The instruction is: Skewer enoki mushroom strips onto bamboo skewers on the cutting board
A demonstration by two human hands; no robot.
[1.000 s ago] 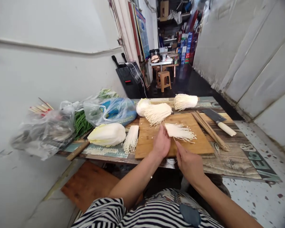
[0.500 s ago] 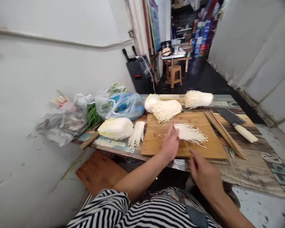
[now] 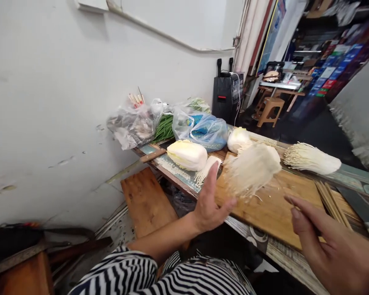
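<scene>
While left fingers point(image 3: 212, 178) are splaying and right fingers point(image 3: 309, 208) are pinching closed, fragile enoki point(image 3: 256, 168) is likely handling best by its right base.

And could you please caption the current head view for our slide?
Left hand open by enoki bunch, right hand at board, cabbage at left.

Large bunch of thin cream-white enoki mushrooms point(image 3: 255, 168), motion-blurred right of centre in the frame, strands fanned to the lower left, smaller pale enoki bunch point(image 3: 206, 171) near centre, partly covered, plump white enoki bunch point(image 3: 315, 159) on its side at right.
</scene>
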